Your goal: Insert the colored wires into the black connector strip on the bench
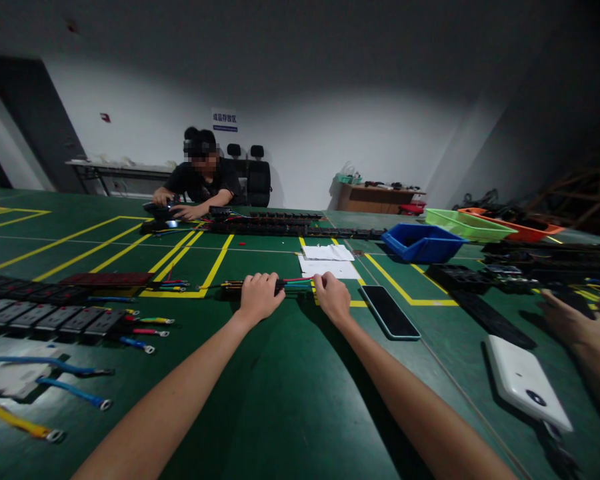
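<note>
My left hand (261, 297) is closed over a narrow dark strip (231, 288) lying on the green table, and its fingers cover the strip's middle. Red, green and blue wires (299, 283) run out of the strip to the right. At their far end my right hand (333, 297) pinches them between thumb and fingers; the wire tips are hidden. Just right of this hand lies a phone (390, 312) with a dark screen. White paper sheets (329, 260) lie behind it.
Socket strips (45, 317) and cables with ring terminals (75, 390) lie at left. A white phone (525, 380), a blue bin (423, 243) and a green bin (467, 224) are at right. Another person (205, 173) works opposite; someone's hand (580, 320) shows at right.
</note>
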Demonstrator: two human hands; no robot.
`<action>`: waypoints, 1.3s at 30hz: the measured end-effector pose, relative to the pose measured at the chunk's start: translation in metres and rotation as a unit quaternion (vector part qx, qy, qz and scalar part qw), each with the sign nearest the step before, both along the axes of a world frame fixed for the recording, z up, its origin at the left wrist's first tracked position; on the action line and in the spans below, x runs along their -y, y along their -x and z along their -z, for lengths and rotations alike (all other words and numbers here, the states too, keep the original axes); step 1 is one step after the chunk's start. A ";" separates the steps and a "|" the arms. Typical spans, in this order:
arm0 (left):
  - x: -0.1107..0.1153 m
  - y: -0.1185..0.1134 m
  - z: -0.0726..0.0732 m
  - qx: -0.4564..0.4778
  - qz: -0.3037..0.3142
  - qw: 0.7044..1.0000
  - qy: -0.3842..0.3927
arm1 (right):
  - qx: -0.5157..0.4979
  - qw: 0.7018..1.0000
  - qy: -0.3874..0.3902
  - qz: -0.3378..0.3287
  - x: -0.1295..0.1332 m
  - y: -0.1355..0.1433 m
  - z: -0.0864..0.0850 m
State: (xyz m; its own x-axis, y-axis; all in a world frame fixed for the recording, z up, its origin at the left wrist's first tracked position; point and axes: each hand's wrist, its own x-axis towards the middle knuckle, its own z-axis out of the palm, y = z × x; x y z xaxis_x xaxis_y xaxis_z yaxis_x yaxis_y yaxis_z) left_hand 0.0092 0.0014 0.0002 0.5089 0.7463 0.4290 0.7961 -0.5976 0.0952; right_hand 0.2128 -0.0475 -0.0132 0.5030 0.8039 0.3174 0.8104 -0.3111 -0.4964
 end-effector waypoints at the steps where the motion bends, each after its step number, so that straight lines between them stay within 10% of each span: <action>1: 0.000 0.000 0.000 -0.003 -0.001 1.000 -0.004 | 0.001 1.000 0.000 -0.002 0.000 0.000 0.000; 15: -0.002 0.002 0.002 0.007 0.011 1.000 -0.003 | -0.019 0.995 0.063 0.080 0.013 0.007 -0.005; 24: -0.001 0.000 -0.001 0.001 0.005 1.000 0.015 | -0.035 0.995 -0.092 -0.008 0.013 -0.002 0.006; 39: 0.000 0.002 -0.004 -0.001 0.006 1.000 0.010 | -0.097 0.994 -0.050 -0.012 0.007 -0.004 0.006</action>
